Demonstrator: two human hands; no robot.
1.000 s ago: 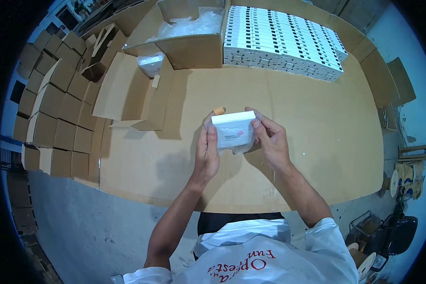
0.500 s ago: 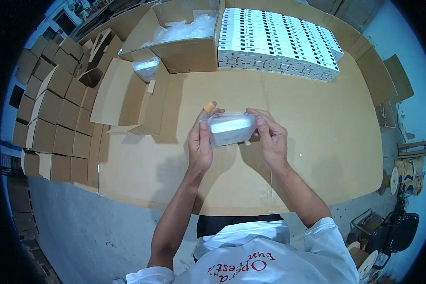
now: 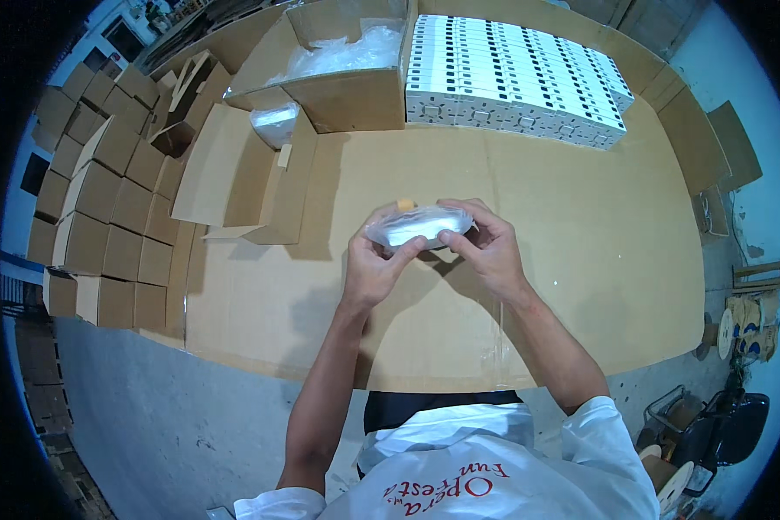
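Observation:
Both hands hold a small white item wrapped in a clear plastic bag [image 3: 418, 225] above the cardboard-covered table [image 3: 581, 260]. My left hand [image 3: 374, 264] grips its left end with thumb and fingers. At the right end, my right hand [image 3: 485, 247] pinches the bag. The item lies nearly flat, long side left to right. A small orange thing [image 3: 405, 204] shows just behind the bag on the table.
A block of several white flat boxes [image 3: 520, 78] stands at the table's back. An open carton with clear plastic bags [image 3: 338, 65] sits back left, a smaller open carton [image 3: 264, 182] beside it. Stacked closed cartons [image 3: 104, 199] line the left.
The white item has tipped from showing its broad face to lying flatter between my hands, and the hands have shifted slightly with it.

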